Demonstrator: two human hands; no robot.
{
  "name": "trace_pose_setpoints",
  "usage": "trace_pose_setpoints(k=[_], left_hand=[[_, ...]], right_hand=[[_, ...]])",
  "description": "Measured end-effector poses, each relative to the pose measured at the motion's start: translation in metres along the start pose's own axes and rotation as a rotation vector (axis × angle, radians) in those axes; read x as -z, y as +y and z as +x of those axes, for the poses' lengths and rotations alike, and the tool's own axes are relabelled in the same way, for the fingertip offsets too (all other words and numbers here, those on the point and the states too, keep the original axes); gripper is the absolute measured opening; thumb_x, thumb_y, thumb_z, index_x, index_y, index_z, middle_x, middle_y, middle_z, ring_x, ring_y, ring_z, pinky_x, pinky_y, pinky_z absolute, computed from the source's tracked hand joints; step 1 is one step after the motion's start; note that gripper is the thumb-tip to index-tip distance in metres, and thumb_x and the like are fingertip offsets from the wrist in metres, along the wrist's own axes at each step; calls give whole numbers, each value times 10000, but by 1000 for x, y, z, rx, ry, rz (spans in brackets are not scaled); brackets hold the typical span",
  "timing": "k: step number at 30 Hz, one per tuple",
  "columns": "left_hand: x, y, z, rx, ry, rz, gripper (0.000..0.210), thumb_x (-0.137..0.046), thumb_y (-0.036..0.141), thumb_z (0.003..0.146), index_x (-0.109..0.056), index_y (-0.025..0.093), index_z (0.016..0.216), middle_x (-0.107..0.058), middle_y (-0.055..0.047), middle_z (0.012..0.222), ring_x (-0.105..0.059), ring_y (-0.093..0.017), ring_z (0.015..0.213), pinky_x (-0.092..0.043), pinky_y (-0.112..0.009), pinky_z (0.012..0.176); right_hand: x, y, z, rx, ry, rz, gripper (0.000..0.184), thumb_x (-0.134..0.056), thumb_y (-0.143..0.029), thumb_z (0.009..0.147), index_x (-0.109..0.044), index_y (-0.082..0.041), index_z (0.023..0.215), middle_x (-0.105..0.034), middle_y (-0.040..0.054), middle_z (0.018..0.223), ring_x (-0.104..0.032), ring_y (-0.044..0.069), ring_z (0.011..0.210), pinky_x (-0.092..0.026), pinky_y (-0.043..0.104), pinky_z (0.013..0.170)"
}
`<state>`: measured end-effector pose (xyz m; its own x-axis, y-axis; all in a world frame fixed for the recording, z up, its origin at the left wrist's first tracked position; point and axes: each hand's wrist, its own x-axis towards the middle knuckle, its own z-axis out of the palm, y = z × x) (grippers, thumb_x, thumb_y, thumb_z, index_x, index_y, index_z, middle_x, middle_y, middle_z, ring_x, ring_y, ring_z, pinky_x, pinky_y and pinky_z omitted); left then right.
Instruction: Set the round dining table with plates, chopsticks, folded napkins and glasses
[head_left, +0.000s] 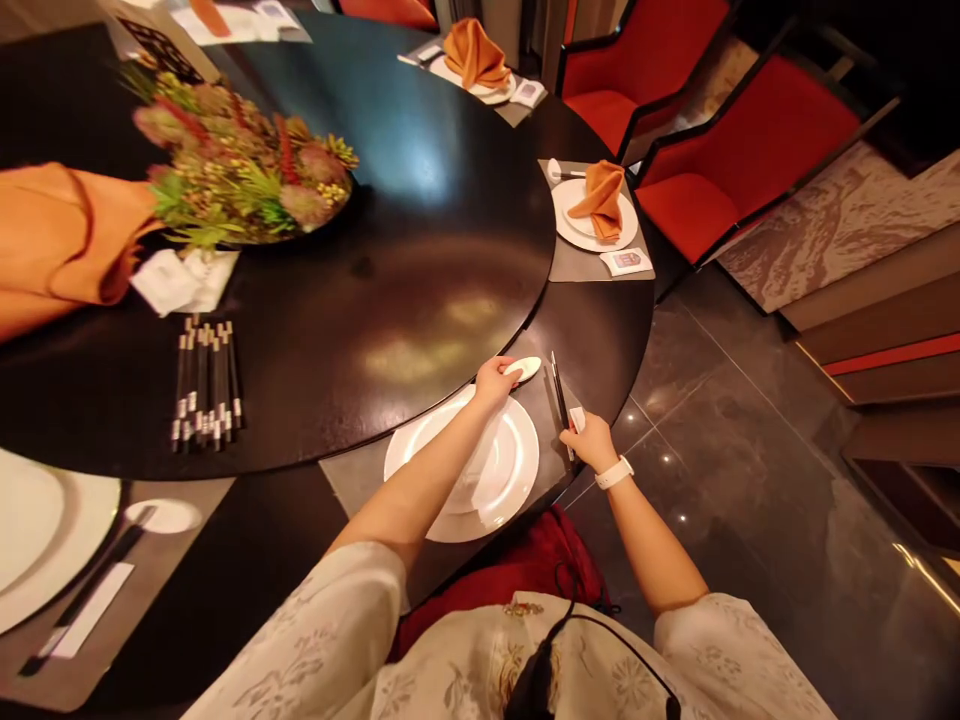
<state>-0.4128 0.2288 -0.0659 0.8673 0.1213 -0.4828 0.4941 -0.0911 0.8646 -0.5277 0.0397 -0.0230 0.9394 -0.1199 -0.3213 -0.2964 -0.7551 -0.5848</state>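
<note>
My left hand (495, 380) reaches across a stacked pair of white plates (521, 470) and pinches a small white oval rest (526, 369) just past their far rim. To the right of the plates, my right hand (592, 442) is closed around the lower part of dark chopsticks (557, 388) with silvery tips. A small white packet (577, 418) shows beside the fingers of that hand; whether they grip it too, I cannot tell. Under the plates lies a grey placemat (345, 480) at the edge of the dark round table.
A bundle of chopsticks (206, 385), white napkins (187, 282), orange cloth (67, 245) and a flower arrangement (255, 170) lie on the raised turntable (420, 260). Place settings with orange folded napkins (604, 200) line the far rim. Red chairs (742, 150) stand beyond.
</note>
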Motion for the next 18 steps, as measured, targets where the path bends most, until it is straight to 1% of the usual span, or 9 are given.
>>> trace_pose_setpoints(k=[2, 3, 5, 7, 9, 12, 16, 18], left_hand=[[-9, -4, 7, -22, 23, 51, 254, -708, 152, 701, -686, 142, 954, -723, -79, 907, -691, -217, 852, -553, -383, 869], [-10, -6, 8, -64, 35, 111, 233, -684, 143, 715, -698, 148, 948, -727, -88, 961, -684, -235, 928, -526, -402, 938], [-8, -10, 9, -207, 38, 315, 228, -636, 144, 756, -717, 158, 968, -721, -105, 1071, -645, -270, 1067, -456, -425, 1043], [-2, -15, 7, -365, 21, 573, 277, -588, 164, 801, -719, 160, 1045, -704, -124, 1139, -613, -299, 1126, -426, -449, 1068], [4, -19, 4, -459, 8, 747, 367, -571, 173, 811, -687, 153, 1158, -680, -141, 1194, -594, -318, 1144, -429, -468, 1055], [12, -24, 2, -535, -17, 823, 484, -591, 156, 775, -630, 157, 1258, -645, -133, 1251, -571, -312, 1166, -432, -455, 1048], [17, -30, 1, -565, -55, 820, 410, -585, 163, 795, -655, 177, 1198, -663, -109, 1191, -579, -290, 1128, -436, -429, 1032], [17, -32, 0, -556, -34, 803, 442, -591, 170, 804, -625, 167, 1244, -668, -116, 1188, -583, -290, 1117, -431, -431, 1031]], right_hand=[[2, 6, 0, -2, -24, -49, 93, -622, -217, 657, -543, -186, 618, -578, -18, 582, -506, 130, 566, -321, 236, 561], [2, 7, 0, -3, -46, -77, 82, -626, -216, 665, -561, -183, 628, -598, -8, 595, -517, 134, 572, -323, 239, 565], [-2, 6, 0, 0, -94, -149, 70, -636, -224, 686, -601, -174, 653, -641, 19, 633, -549, 149, 598, -332, 248, 577], [-9, 2, 2, 15, -137, -223, 82, -642, -241, 715, -642, -162, 694, -682, 54, 688, -590, 172, 641, -349, 260, 598], [-16, -4, 7, 37, -168, -279, 115, -640, -257, 744, -675, -147, 754, -715, 91, 769, -631, 200, 705, -374, 272, 628], [-27, -14, 16, 62, -202, -338, 168, -627, -244, 776, -699, -123, 867, -729, 143, 919, -669, 236, 819, -416, 287, 680], [-33, -21, 20, 48, -214, -397, 197, -586, -204, 830, -676, -116, 982, -698, 170, 1028, -672, 256, 904, -453, 305, 726], [-31, -18, 15, 42, -204, -394, 209, -595, -250, 861, -648, -135, 1027, -680, 160, 1056, -664, 258, 923, -462, 313, 734]])
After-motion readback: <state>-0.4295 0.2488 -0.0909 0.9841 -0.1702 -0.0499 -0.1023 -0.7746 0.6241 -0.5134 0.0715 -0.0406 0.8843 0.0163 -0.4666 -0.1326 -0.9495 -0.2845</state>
